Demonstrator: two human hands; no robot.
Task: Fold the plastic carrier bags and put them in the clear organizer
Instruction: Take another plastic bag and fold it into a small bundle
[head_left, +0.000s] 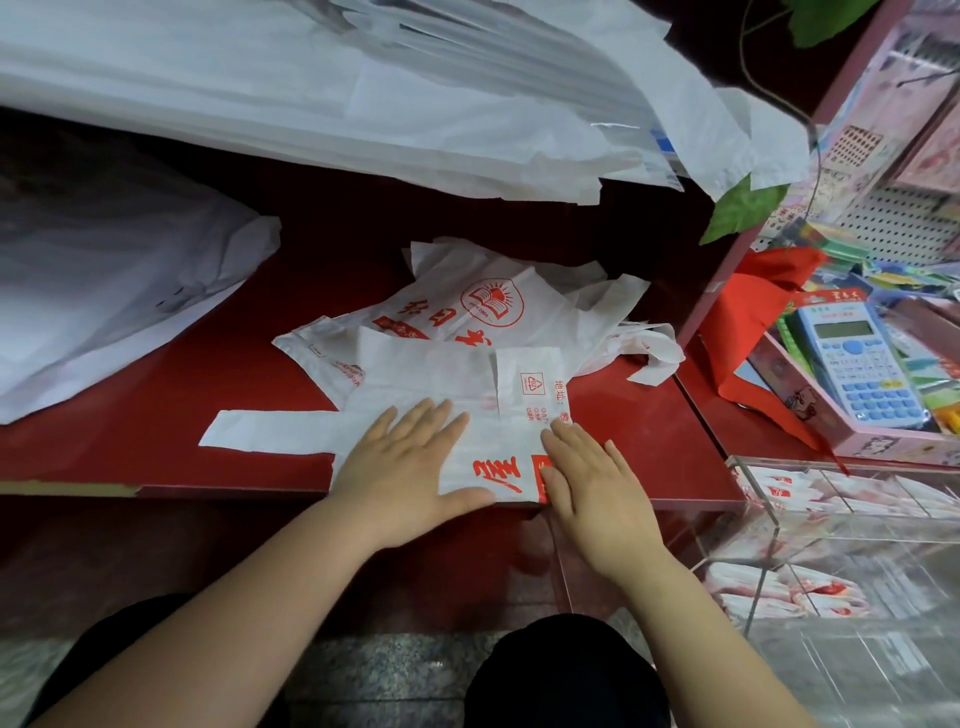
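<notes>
A white carrier bag with red print (493, 457) lies partly folded at the front edge of the red counter (156, 395), its handle strip (270, 435) stretched out to the left. My left hand (410, 462) presses flat on the bag's left part, fingers straight. My right hand (592, 483) presses flat on its right edge. Behind them lies a loose heap of more printed bags (493, 306). The clear organizer (831, 525) stands at the lower right, with folded bags in its compartments.
Large stacks of plain white bags (363, 93) hang over the back of the counter, and another bundle (93, 291) lies at the left. At the right stand a pink box with a blue calculator (862, 364), a red cloth (748, 312) and stationery shelves.
</notes>
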